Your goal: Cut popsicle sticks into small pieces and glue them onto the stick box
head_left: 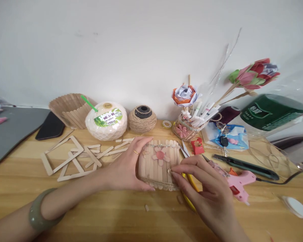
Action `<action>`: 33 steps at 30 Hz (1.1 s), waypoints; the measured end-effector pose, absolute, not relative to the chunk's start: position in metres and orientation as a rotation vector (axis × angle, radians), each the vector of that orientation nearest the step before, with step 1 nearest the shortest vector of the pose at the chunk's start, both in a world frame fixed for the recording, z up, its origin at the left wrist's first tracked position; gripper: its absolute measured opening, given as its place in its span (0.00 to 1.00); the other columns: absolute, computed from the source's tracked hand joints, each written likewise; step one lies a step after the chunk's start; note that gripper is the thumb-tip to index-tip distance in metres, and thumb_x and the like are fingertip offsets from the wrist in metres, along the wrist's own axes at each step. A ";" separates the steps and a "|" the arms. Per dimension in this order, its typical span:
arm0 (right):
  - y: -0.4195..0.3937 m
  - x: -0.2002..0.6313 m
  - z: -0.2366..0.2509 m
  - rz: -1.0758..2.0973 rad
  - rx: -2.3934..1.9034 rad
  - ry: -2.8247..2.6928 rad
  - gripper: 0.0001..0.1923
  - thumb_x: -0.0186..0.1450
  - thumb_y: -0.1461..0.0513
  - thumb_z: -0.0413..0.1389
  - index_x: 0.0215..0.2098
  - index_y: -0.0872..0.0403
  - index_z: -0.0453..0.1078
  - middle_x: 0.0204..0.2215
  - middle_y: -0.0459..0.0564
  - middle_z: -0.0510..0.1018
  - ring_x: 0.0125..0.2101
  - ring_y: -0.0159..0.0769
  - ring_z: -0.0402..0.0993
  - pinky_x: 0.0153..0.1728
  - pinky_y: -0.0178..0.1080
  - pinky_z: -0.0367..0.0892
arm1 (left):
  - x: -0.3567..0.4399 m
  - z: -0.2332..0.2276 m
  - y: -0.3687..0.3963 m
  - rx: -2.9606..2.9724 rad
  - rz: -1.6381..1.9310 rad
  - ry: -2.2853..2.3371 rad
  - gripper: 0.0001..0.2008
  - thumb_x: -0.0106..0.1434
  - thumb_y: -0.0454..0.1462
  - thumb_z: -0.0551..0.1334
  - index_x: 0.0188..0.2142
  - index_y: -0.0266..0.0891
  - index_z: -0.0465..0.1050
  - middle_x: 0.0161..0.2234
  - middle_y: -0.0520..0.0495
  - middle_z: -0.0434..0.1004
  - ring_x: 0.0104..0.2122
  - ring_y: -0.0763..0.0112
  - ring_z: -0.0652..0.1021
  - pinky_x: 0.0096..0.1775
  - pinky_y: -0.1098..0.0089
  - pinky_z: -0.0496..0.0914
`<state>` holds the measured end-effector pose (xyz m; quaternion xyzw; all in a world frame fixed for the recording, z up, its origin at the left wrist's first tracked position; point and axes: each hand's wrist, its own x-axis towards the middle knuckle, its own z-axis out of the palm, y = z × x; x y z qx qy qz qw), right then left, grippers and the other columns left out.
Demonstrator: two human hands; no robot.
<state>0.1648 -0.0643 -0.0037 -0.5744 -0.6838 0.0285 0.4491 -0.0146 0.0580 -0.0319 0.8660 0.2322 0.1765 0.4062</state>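
A small craft-stick holder point(151, 168) with twine along its lower edge and a glittery band near its top stands in front of me. My left hand point(125, 166) is wrapped round its left side, thumb low and fingers at the top. On its face is a pink flower point(160, 155) of rounded petals. My right hand point(207, 188) pinches a small pale piece point(169, 171) against the lower right of that face. Scissors with yellow handles point(192, 183) lie partly hidden behind my right hand. A tiny wood scrap point(146, 207) is on the table nearby.
Loose craft sticks point(77, 164) spread to the left, before a coconut point(106, 121) with a green straw and a twine roll point(142, 121). On the right lie a pink glue gun point(241, 185) with its cord and a utility knife point(247, 166). A pen holder point(185, 131) stands behind.
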 end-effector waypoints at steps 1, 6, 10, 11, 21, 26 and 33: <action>-0.065 0.165 -0.004 0.070 -1.419 -1.698 0.06 0.61 0.69 0.57 0.33 0.52 0.72 0.28 0.47 0.73 0.27 0.31 0.72 0.26 0.33 0.69 | -0.014 -0.032 0.058 2.182 0.444 0.590 0.55 0.41 0.44 0.72 0.61 0.50 0.38 0.60 0.39 0.46 0.59 0.46 0.56 0.58 0.46 0.56; -0.065 0.166 -0.002 0.057 -1.413 -1.742 0.06 0.61 0.70 0.56 0.34 0.53 0.71 0.29 0.47 0.72 0.28 0.31 0.72 0.27 0.32 0.69 | -0.015 -0.032 0.058 2.181 0.438 0.597 0.55 0.42 0.45 0.72 0.62 0.49 0.38 0.60 0.39 0.46 0.60 0.46 0.56 0.58 0.47 0.56; -0.064 0.167 0.002 0.017 -1.408 -1.783 0.06 0.61 0.69 0.56 0.33 0.52 0.72 0.28 0.47 0.73 0.28 0.31 0.72 0.26 0.32 0.69 | -0.014 -0.031 0.058 2.189 0.439 0.605 0.55 0.42 0.44 0.72 0.61 0.47 0.39 0.60 0.38 0.46 0.60 0.47 0.56 0.58 0.48 0.56; -0.064 0.166 0.004 0.003 -1.405 -1.794 0.06 0.61 0.69 0.56 0.33 0.52 0.72 0.28 0.47 0.73 0.27 0.31 0.72 0.25 0.32 0.69 | -0.014 -0.030 0.057 2.191 0.443 0.608 0.55 0.41 0.44 0.72 0.61 0.46 0.39 0.60 0.38 0.46 0.60 0.47 0.56 0.58 0.48 0.56; -0.065 0.161 0.014 -0.078 -1.448 -1.840 0.06 0.61 0.69 0.55 0.32 0.53 0.72 0.27 0.49 0.73 0.27 0.32 0.72 0.25 0.33 0.69 | -0.014 -0.030 0.056 2.193 0.464 0.597 0.54 0.42 0.43 0.72 0.61 0.49 0.39 0.59 0.40 0.47 0.59 0.47 0.58 0.57 0.47 0.58; -0.068 0.164 0.012 -0.021 -1.479 -1.781 0.05 0.61 0.68 0.56 0.31 0.53 0.71 0.27 0.47 0.73 0.27 0.32 0.72 0.26 0.33 0.69 | -0.014 -0.033 0.057 2.190 0.481 0.590 0.55 0.41 0.44 0.72 0.62 0.51 0.39 0.59 0.41 0.47 0.59 0.46 0.57 0.57 0.46 0.58; -0.075 0.172 0.003 -0.038 -1.499 -1.702 0.08 0.62 0.68 0.56 0.39 0.52 0.71 0.32 0.48 0.73 0.32 0.33 0.73 0.30 0.33 0.69 | -0.015 -0.032 0.058 2.179 0.416 0.579 0.56 0.43 0.46 0.72 0.63 0.51 0.36 0.62 0.40 0.42 0.61 0.45 0.53 0.59 0.44 0.53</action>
